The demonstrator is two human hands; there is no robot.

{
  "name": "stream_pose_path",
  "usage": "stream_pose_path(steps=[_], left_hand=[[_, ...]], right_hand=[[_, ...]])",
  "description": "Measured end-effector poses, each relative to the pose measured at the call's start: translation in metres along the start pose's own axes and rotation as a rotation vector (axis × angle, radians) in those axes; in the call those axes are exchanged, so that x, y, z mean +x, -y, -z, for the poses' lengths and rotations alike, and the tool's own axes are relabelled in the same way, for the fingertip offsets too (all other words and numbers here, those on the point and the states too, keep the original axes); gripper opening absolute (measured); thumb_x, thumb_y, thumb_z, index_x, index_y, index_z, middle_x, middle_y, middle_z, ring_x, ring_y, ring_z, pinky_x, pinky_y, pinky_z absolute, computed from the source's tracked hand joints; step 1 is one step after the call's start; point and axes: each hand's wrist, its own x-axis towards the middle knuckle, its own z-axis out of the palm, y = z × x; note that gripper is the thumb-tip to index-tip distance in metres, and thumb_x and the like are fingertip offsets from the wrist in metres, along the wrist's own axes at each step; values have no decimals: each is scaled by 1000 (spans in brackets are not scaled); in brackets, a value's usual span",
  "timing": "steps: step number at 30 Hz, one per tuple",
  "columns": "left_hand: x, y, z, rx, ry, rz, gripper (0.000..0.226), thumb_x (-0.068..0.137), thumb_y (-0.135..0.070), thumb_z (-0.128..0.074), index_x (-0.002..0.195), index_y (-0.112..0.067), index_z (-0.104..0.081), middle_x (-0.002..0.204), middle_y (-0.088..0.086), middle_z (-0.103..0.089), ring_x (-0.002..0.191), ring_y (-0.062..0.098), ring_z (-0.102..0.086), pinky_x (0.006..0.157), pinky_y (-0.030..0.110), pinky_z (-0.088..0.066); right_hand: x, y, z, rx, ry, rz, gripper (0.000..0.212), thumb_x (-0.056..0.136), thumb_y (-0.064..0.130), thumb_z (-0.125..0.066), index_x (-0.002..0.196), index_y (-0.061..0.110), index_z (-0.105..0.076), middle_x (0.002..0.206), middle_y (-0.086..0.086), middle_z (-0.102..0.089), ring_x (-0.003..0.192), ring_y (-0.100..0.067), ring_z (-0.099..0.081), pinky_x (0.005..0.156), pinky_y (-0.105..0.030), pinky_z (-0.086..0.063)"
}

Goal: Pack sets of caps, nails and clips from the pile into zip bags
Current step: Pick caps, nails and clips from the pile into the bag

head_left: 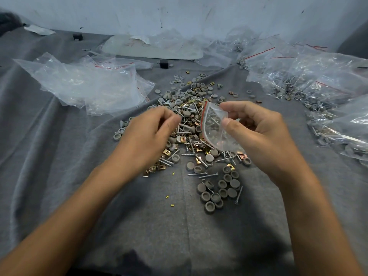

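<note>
— where's the bag?

— the bag (pixel 216 126) is in my right hand (pixel 256 132), held up over the right side of the pile (pixel 189 120). my thumb lies on the near face and my fingers curl behind the top, so i'm pinching it. its red-striped mouth faces left, toward my other hand, and looks parted. nails and a few caps show through the plastic.

— and the left?

— my left hand (pixel 147 134) hovers over the left side of the pile, near the bag's mouth but not touching it. the fingers are curled in, with the tips bunched against the thumb. it's blurred, so i cannot tell whether it holds anything.

— what's in the pile?

— grey caps (pixel 219 193), silver nails (pixel 207 175) and brass-coloured clips (pixel 154 168), all mixed together in the middle of the grey cloth (pixel 179 236). a loose cluster of caps lies nearer me, beside my right wrist. a patch of clips sits at the near left edge, just by my left wrist.

— and around that?

— the empty bags (pixel 89 86) lie in a crumpled heap at the far left, well apart from the pile. the full bags (pixel 318 86) are stacked along the right side, with parts showing through them. behind it all is a scuffed pale wall (pixel 179 14).
</note>
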Motion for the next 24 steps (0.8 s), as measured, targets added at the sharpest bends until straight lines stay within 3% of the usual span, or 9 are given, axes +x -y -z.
stream_pose_path(steps=[3,7,9,13,16,19,24], left_hand=[[0,-9,-5,-240,-9,40,21,98,-44,-59,87,-28,-65,61,-19,-52,53,-2,-44,51,18,-38],[1,-16,-11,-269,141,49,14,93,-41,-64,96,-28,-70,70,-13,-63,61,6,-53,58,29,-42],[4,-10,2,-139,194,16,11,93,-39,-66,99,-30,-68,76,-7,-66,70,12,-62,64,33,-48],[1,5,35,295,423,18,9,89,-34,-72,82,-34,-67,72,-22,-65,67,-7,-58,58,13,-39],[-5,8,38,431,566,98,13,84,-41,-77,91,-35,-68,84,-18,-66,76,-5,-58,68,18,-45],[-9,5,30,496,563,60,20,82,-42,-75,99,-37,-65,93,-15,-59,86,5,-55,80,30,-47],[-14,4,17,562,517,-15,13,83,-35,-66,95,-32,-62,97,-13,-52,97,10,-48,89,31,-44]], right_hand=[[-1,1,-4,-19,48,7,25,95,19,-71,115,35,-73,90,16,-67,75,-11,-57,73,-32,-51],[-1,3,-5,-23,69,16,25,95,19,-71,116,33,-73,93,11,-69,82,-28,-62,76,-42,-54],[0,3,-3,-16,55,10,25,95,19,-71,115,34,-73,91,13,-68,83,-31,-61,75,-40,-54],[0,2,-2,-8,41,1,24,96,19,-71,116,32,-74,92,12,-67,76,-22,-57,71,-36,-52],[0,2,-3,-12,40,3,24,96,19,-71,116,33,-73,90,14,-66,74,-11,-55,69,-28,-49],[0,2,-3,-15,38,-1,25,96,20,-71,116,34,-73,92,13,-67,74,-13,-55,70,-31,-50],[0,0,-4,-13,35,-1,25,95,20,-72,115,35,-74,92,13,-66,73,-11,-53,67,-25,-48]])
